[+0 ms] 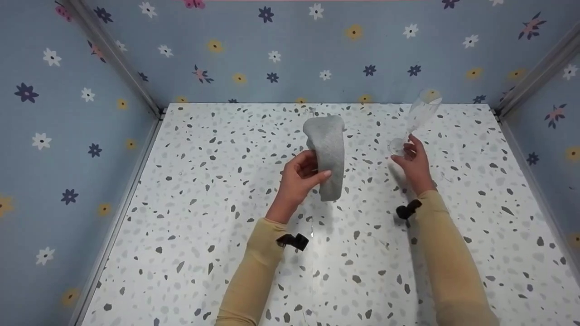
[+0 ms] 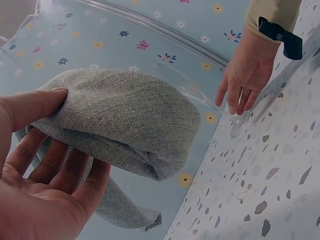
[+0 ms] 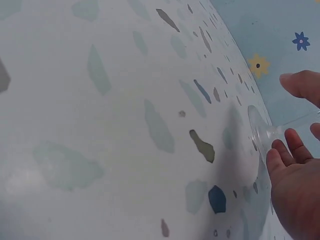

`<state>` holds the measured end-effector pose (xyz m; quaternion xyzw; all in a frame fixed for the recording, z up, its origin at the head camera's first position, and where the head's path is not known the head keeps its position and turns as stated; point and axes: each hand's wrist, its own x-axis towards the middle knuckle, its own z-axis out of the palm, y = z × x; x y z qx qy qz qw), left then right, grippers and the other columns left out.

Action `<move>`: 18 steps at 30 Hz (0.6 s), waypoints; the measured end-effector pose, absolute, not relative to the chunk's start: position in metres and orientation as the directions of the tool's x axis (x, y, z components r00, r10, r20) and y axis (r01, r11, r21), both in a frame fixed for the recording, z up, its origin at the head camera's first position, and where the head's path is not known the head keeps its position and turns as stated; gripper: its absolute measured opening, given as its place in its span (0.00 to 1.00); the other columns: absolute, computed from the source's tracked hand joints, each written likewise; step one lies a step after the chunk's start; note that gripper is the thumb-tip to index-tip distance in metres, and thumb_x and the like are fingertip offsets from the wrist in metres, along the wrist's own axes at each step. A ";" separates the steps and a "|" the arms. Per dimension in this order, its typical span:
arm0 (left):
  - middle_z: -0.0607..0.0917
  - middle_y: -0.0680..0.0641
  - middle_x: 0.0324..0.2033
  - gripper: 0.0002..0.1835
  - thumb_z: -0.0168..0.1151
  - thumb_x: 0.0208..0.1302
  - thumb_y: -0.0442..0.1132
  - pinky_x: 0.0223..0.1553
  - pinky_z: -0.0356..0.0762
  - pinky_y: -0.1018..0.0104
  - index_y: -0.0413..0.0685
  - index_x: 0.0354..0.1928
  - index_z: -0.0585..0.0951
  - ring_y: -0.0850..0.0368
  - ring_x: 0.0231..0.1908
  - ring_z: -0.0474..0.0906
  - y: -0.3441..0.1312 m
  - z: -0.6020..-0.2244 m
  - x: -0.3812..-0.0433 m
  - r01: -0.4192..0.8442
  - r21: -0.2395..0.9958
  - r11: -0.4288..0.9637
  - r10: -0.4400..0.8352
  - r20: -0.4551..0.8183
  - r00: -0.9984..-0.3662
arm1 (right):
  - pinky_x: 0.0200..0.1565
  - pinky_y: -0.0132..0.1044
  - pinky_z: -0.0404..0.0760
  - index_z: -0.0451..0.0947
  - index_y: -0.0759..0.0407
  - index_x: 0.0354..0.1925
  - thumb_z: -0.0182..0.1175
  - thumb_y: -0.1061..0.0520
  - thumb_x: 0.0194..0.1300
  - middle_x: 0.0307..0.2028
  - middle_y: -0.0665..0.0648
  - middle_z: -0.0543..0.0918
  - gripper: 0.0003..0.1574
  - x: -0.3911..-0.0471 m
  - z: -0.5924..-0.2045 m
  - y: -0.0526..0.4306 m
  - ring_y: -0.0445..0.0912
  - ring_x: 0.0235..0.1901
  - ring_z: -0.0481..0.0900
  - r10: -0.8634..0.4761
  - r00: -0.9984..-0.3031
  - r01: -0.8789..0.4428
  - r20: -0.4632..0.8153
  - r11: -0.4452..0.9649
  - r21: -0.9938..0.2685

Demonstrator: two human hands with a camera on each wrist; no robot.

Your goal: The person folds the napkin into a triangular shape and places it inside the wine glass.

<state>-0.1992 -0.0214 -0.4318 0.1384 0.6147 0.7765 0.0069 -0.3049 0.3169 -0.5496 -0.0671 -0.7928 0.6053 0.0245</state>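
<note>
My left hand (image 1: 295, 182) holds a folded grey cloth (image 1: 333, 156) above the table, thumb on one side and fingers on the other. In the left wrist view the cloth (image 2: 130, 115) shows a coarse weave, and a loose end hangs below. A clear champagne flute (image 1: 423, 113) stands upright toward the back right, its round foot (image 3: 259, 132) on the table. Beside its stem is my right hand (image 1: 416, 166), thumb and fingers spread apart. In the right wrist view the fingers lie close to the stem; whether they touch it I cannot tell.
The white speckled table (image 1: 204, 226) is bounded by blue flowered panels at the back (image 1: 299, 45), left (image 1: 59, 149) and right. Metal rails (image 1: 122, 59) run along the panel corners. A black wrist camera (image 1: 292, 241) sits on each sleeve.
</note>
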 end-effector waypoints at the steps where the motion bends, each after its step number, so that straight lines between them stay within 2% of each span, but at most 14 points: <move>1: 0.81 0.39 0.42 0.21 0.67 0.55 0.24 0.50 0.75 0.51 0.28 0.51 0.75 0.42 0.46 0.77 -0.021 -0.432 -0.199 0.159 0.956 -0.246 0.181 0.207 -0.962 | 0.67 0.37 0.56 0.48 0.48 0.75 0.65 0.60 0.62 0.67 0.62 0.58 0.51 -0.305 -0.549 0.317 0.52 0.69 0.55 0.136 -0.990 0.080 -0.044 0.270 -0.960; 4: 0.81 0.40 0.42 0.21 0.67 0.54 0.24 0.51 0.75 0.51 0.28 0.51 0.75 0.43 0.46 0.77 -0.021 -0.432 -0.199 0.158 0.956 -0.247 0.181 0.206 -0.962 | 0.67 0.37 0.55 0.47 0.50 0.75 0.65 0.61 0.62 0.69 0.63 0.56 0.51 -0.306 -0.545 0.316 0.53 0.69 0.54 0.136 -0.989 0.087 -0.052 0.265 -0.960; 11: 0.81 0.40 0.42 0.21 0.67 0.55 0.24 0.51 0.75 0.51 0.29 0.51 0.75 0.43 0.46 0.77 -0.023 -0.432 -0.199 0.154 0.957 -0.245 0.170 0.199 -0.965 | 0.69 0.42 0.51 0.45 0.63 0.73 0.62 0.68 0.61 0.72 0.66 0.49 0.51 -0.299 -0.525 0.305 0.58 0.71 0.48 0.108 -0.993 0.062 -0.045 0.165 -0.984; 14: 0.81 0.39 0.43 0.21 0.67 0.55 0.24 0.51 0.75 0.51 0.29 0.51 0.75 0.43 0.46 0.77 -0.024 -0.432 -0.199 0.142 0.962 -0.235 0.173 0.185 -0.967 | 0.69 0.40 0.50 0.44 0.63 0.73 0.62 0.68 0.61 0.72 0.64 0.48 0.51 -0.300 -0.523 0.303 0.56 0.71 0.47 0.112 -0.992 0.076 -0.059 0.153 -0.985; 18: 0.81 0.39 0.43 0.22 0.67 0.54 0.24 0.51 0.75 0.52 0.29 0.52 0.75 0.45 0.46 0.78 -0.024 -0.438 -0.202 0.130 0.964 -0.232 0.174 0.173 -0.969 | 0.69 0.37 0.50 0.42 0.58 0.74 0.63 0.66 0.61 0.72 0.61 0.50 0.53 -0.307 -0.531 0.307 0.52 0.71 0.48 0.126 -0.989 0.094 -0.072 0.179 -0.979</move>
